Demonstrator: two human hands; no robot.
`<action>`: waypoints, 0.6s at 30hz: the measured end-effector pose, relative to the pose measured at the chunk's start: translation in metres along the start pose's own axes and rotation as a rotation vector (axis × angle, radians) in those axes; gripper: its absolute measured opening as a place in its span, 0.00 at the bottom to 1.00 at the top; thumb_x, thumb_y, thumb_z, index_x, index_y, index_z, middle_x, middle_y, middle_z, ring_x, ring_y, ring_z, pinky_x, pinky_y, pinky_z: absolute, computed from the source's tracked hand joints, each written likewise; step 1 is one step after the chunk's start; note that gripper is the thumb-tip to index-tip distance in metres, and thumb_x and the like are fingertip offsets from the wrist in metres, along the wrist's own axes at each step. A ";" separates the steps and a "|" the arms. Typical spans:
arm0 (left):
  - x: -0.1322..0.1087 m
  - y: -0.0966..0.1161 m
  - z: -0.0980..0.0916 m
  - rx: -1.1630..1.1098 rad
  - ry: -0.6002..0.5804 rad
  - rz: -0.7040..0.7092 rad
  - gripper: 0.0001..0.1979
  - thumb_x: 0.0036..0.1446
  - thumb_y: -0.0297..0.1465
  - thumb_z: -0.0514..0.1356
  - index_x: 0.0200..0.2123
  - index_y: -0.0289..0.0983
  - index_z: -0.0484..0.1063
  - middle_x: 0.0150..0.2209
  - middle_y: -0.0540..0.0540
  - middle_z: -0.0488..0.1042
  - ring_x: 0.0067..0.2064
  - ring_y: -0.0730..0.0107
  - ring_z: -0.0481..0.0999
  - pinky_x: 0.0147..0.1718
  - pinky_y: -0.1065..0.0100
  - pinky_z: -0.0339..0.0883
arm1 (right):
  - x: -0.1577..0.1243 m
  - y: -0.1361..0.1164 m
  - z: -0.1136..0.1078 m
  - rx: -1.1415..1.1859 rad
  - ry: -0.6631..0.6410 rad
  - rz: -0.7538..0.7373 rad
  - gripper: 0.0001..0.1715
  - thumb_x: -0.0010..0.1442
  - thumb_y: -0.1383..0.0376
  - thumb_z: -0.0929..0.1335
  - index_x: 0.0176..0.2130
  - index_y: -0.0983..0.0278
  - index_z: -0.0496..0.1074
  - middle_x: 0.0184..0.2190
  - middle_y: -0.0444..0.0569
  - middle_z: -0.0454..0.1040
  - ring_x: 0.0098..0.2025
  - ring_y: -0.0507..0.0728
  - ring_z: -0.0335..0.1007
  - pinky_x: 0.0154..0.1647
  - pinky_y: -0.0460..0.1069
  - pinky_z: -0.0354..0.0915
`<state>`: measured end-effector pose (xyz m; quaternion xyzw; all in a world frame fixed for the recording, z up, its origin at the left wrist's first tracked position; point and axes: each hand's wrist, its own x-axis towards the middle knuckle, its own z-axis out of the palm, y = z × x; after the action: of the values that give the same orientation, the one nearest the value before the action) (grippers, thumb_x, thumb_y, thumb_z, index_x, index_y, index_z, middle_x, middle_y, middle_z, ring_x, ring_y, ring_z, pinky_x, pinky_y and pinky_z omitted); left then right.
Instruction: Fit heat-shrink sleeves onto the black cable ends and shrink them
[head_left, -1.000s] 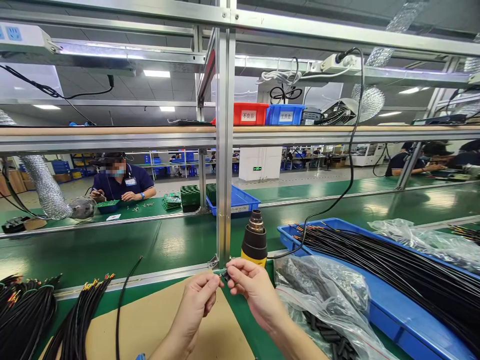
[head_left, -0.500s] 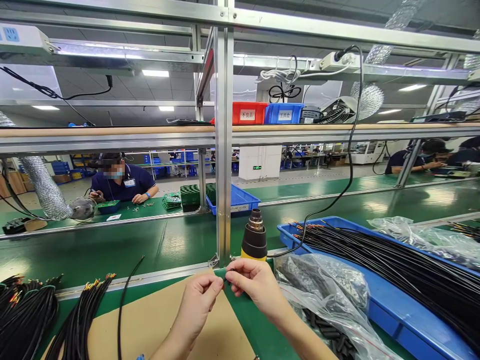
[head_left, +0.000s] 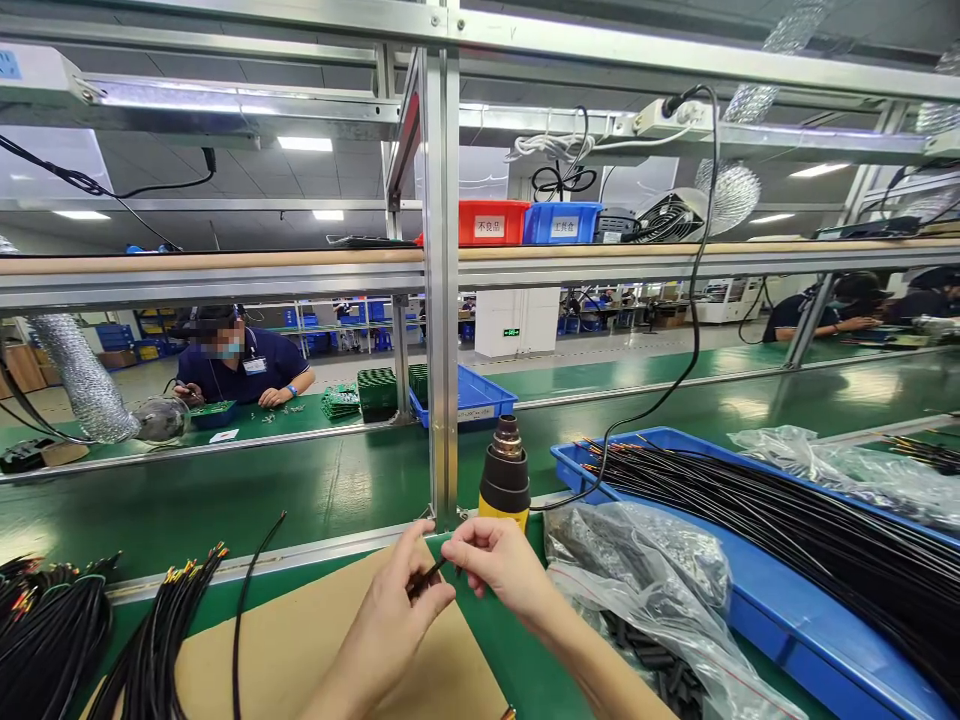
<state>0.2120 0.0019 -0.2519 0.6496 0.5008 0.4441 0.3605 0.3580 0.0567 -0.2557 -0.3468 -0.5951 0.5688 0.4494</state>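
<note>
- Well, the left hand [head_left: 394, 625] and the right hand [head_left: 502, 572] are up close together, just over the bench
- The left fingers [head_left: 420, 590] are curled shut and pinch a short black wire piece [head_left: 429, 578]
- That wire piece sits right between the two hands and points up and to the right
- The right fingers [head_left: 469, 545] are bent and touch or nearly touch the far end of the wire piece, but I cannot tell if they grip it
- Under the fingers lies a brown cardboard sheet [head_left: 337, 640] on the green bench [head_left: 510, 650]
- Left of the fingers, bunches of black wires with colored tips [head_left: 157, 635] lie on the cardboard, and one long loose black wire [head_left: 238, 630] is beside them
- Just past the right fingers stands a black and yellow heat gun [head_left: 504, 475]
- Right of the fingers is a clear plastic bag [head_left: 637, 570] with black bits in it
- Further right, a blue tray [head_left: 795, 640] is full of long black wires
- Far ahead, past the metal post [head_left: 441, 300], a co-worker [head_left: 240, 365] sits at another bench
</note>
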 end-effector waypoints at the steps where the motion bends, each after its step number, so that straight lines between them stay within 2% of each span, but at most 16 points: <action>1: 0.002 -0.002 -0.003 -0.045 -0.013 -0.023 0.20 0.49 0.30 0.57 0.47 0.40 0.60 0.24 0.55 0.62 0.27 0.74 0.63 0.29 0.72 0.59 | 0.001 0.000 -0.001 0.018 0.032 0.003 0.18 0.41 0.56 0.72 0.21 0.68 0.66 0.12 0.38 0.62 0.13 0.45 0.55 0.12 0.41 0.53; 4: 0.006 -0.009 -0.009 -0.141 -0.063 -0.143 0.08 0.47 0.32 0.57 0.32 0.37 0.62 0.21 0.56 0.60 0.22 0.76 0.62 0.23 0.73 0.57 | 0.003 -0.001 -0.001 0.054 0.100 0.012 0.20 0.39 0.55 0.73 0.21 0.68 0.66 0.12 0.38 0.61 0.13 0.44 0.54 0.12 0.41 0.52; 7: 0.006 -0.010 -0.009 -0.040 0.017 -0.132 0.08 0.48 0.33 0.56 0.24 0.36 0.61 0.21 0.54 0.61 0.23 0.75 0.62 0.23 0.72 0.56 | 0.005 0.000 -0.002 0.055 0.112 0.013 0.20 0.40 0.55 0.73 0.20 0.68 0.65 0.11 0.38 0.61 0.13 0.44 0.53 0.12 0.41 0.51; 10: 0.000 -0.006 -0.006 0.173 0.167 0.009 0.09 0.53 0.34 0.53 0.23 0.37 0.62 0.23 0.52 0.63 0.27 0.72 0.62 0.26 0.72 0.55 | 0.005 0.001 -0.003 0.046 0.105 0.010 0.19 0.41 0.55 0.72 0.21 0.68 0.66 0.12 0.38 0.62 0.12 0.44 0.53 0.11 0.41 0.51; 12: -0.004 -0.004 -0.004 0.296 0.219 0.066 0.09 0.55 0.35 0.52 0.24 0.39 0.63 0.24 0.51 0.65 0.28 0.70 0.62 0.26 0.72 0.53 | 0.004 0.000 -0.003 0.051 0.097 0.009 0.18 0.42 0.56 0.72 0.21 0.68 0.66 0.13 0.39 0.63 0.13 0.44 0.53 0.11 0.41 0.51; 18: -0.007 -0.001 -0.004 0.461 0.198 0.090 0.09 0.57 0.34 0.50 0.26 0.40 0.64 0.24 0.51 0.67 0.27 0.69 0.64 0.26 0.72 0.51 | -0.003 -0.005 0.006 0.039 -0.004 0.024 0.14 0.42 0.60 0.72 0.24 0.68 0.68 0.14 0.39 0.64 0.13 0.44 0.55 0.13 0.41 0.52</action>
<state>0.2074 -0.0047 -0.2534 0.6896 0.5924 0.3951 0.1319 0.3537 0.0514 -0.2507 -0.3438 -0.5806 0.5865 0.4480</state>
